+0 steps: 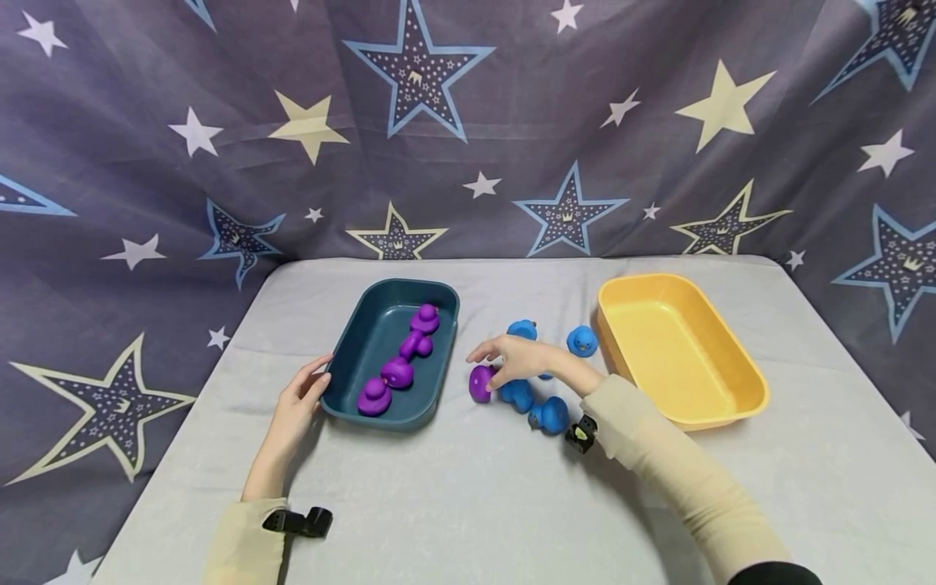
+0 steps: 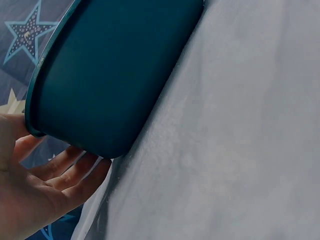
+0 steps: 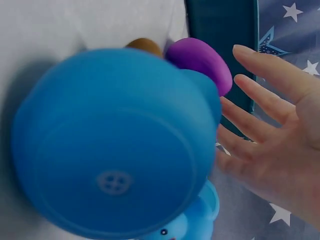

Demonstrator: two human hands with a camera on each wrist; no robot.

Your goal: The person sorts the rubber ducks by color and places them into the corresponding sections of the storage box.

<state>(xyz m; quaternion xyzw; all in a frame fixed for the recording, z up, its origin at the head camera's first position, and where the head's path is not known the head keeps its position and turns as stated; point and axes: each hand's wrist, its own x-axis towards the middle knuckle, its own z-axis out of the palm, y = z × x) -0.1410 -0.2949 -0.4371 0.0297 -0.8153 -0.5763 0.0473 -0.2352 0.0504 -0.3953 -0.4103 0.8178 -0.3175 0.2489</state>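
In the head view, my left hand (image 1: pixel 294 410) is at the left side of a teal bin (image 1: pixel 433 398). Its fairly straight fingers touch the outer wall, plain in the left wrist view; part of the thumb side is hidden by the rim. Several purple rubber ducks (image 1: pixel 397 373) lie in a row inside that bin. Over the table my right hand (image 1: pixel 521 357) hovers with fingers spread, close to a lone purple duck (image 1: pixel 480 383). Blue rubber ducks (image 1: pixel 553 414) lie around and below this hand. A blue duck's base (image 3: pixel 115 150) fills much of the right wrist view.
A yellow bin (image 1: pixel 687 349) stands to the right, with nothing seen inside it. One blue duck (image 1: pixel 582 341) lies near its left wall. The table has a pale cloth (image 1: pixel 439 504), and a starry curtain (image 1: pixel 468 219) hangs behind its far edge.
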